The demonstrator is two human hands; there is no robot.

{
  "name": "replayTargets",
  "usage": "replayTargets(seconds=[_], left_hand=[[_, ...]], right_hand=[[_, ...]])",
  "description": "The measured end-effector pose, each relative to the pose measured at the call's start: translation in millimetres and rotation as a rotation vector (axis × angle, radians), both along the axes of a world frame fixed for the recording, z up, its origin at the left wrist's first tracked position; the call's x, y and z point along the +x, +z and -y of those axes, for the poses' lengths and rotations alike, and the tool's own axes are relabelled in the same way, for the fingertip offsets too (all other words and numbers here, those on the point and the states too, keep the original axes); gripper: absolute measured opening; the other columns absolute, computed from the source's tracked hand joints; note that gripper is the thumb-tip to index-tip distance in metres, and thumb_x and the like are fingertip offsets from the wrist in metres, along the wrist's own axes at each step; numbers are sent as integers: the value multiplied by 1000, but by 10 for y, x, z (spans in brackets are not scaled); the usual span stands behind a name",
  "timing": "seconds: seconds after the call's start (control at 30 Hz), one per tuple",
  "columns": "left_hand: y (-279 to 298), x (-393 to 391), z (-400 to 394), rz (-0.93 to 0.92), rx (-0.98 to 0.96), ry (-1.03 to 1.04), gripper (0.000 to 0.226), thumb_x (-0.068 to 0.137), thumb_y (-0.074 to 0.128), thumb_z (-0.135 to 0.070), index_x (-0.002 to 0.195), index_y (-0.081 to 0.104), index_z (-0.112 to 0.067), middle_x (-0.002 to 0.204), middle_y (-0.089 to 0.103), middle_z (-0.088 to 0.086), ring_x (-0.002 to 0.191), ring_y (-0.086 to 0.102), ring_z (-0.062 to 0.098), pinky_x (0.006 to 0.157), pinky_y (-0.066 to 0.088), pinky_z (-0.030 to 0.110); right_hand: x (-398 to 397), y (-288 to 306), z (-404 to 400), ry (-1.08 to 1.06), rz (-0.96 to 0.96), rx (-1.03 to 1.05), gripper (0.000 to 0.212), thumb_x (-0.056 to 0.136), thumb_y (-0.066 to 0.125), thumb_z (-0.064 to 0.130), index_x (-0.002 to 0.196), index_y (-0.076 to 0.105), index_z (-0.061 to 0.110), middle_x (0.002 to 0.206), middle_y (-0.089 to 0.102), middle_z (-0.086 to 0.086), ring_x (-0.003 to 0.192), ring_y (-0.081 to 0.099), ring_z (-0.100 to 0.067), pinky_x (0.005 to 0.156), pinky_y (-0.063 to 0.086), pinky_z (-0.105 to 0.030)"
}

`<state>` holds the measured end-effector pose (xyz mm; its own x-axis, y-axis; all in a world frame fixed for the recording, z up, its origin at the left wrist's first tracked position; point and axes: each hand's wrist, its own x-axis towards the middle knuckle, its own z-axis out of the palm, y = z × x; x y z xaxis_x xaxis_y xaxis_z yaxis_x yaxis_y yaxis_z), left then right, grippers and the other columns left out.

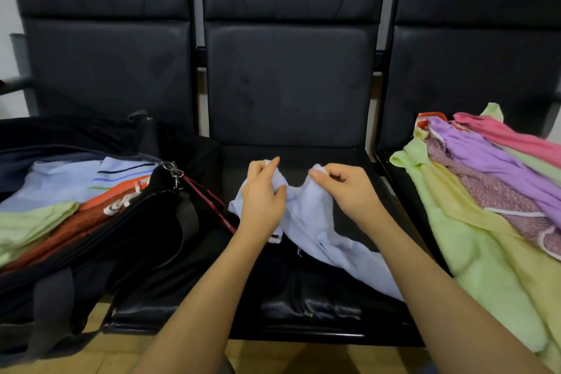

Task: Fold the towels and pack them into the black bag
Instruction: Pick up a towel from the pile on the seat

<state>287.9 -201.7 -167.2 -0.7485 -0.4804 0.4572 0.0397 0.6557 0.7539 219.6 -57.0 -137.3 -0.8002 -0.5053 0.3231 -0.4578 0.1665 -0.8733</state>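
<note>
Black padded seats form your surface; on the middle seat lies the pale blue towel, its far edge pinched by your left hand and right hand. Black bag sits left, the loose towels right.

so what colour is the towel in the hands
Pale blue, nearly white; the towel is pinched by both hands in the head view.

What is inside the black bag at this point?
The black bag lies open, holding folded towels: a pale blue towel, a striped towel, an orange towel and a light green towel. Anything beneath them is covered.
</note>
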Motion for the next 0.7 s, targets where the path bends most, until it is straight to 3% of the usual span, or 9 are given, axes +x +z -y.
replayTargets(seconds=[0.13,0.23,0.3,0.4,0.5,0.63,0.7], left_hand=[[201,76,83,-14,-46,-109,71,85,40,16,148,24,-9,128,28,-3,116,37,9,91,22,-5],[484,49,163,-34,-143,-76,72,84,37,15,150,22,-11,139,30,5,123,37,20,106,30,23],[743,12,206,-76,-174,13,67,86,39,10,148,27,-11,140,33,6,121,41,25,108,31,40],[1159,-10,261,-130,-213,220,55,92,41,3,144,36,-13,138,40,5,120,42,23,100,23,34],[1474,11,317,-139,-279,346,53,93,41,1,143,38,-15,138,41,4,120,41,24,95,25,35],[1755,60,358,-210,-208,289,49,96,37,0,143,40,-14,137,43,3,116,49,23,97,36,35],[1870,79,388,-253,-164,240,48,95,33,2,140,46,-12,131,48,5,113,51,23,94,42,33]], right_hand=[[26,152,-18,-150,119,-180,37,93,59,23,80,58,-11,69,50,-11,68,44,-17,67,37,-32],[45,406,-5,-266,151,-279,37,95,55,23,95,59,-14,77,52,-18,73,47,-19,68,41,-31],[43,627,10,-339,151,-318,34,96,53,22,101,61,-10,85,55,-25,72,50,-14,63,42,-23],[24,958,21,-419,119,-367,29,95,52,23,88,61,-3,77,49,-23,70,47,-18,58,37,-22],[22,1220,17,-473,55,-457,26,92,54,24,71,49,10,65,34,-12,63,36,-17,54,29,-24],[29,1493,-44,-478,-62,-528,50,92,57,20,54,25,14,50,21,4,45,19,-6,41,21,-14],[27,1596,-64,-502,-94,-537,52,92,57,18,53,23,15,49,21,4,44,18,-7,42,23,-13]])
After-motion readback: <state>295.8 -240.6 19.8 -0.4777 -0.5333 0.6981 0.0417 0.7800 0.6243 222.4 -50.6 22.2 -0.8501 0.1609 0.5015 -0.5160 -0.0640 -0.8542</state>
